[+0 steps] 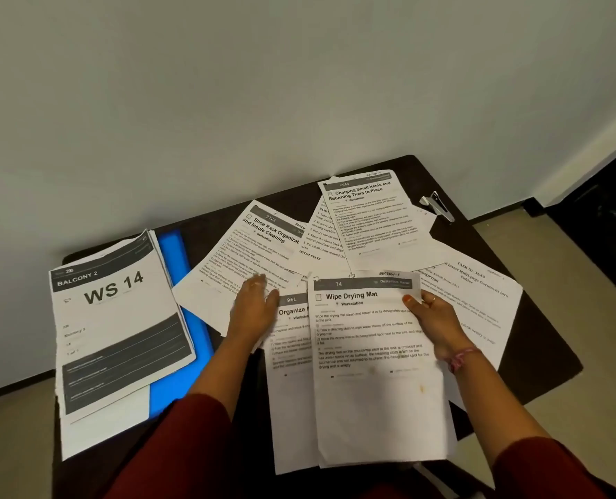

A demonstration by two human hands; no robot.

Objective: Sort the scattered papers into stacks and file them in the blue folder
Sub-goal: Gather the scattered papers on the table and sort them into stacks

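Observation:
Printed sheets lie scattered on a dark table [551, 369]. My right hand [432, 318] pinches the right edge of the "Wipe Drying Mat" sheet [374, 383], thumb on top. My left hand [254, 311] rests flat, fingers straight, on the "Shoe Rack" sheet [227, 268] and the edge of the "Organize" sheet [292, 390]. Farther back lies the "Charging Small Items" sheet [374, 217]. At the left, a "WS 14" stack [119, 329] lies on top of the blue folder [176, 261], which shows along the stack's right side.
A stapler [439, 205] sits near the table's back right corner. More sheets [479, 304] spread to the right, under my right hand. The table stands against a white wall; the floor shows on the right and lower left.

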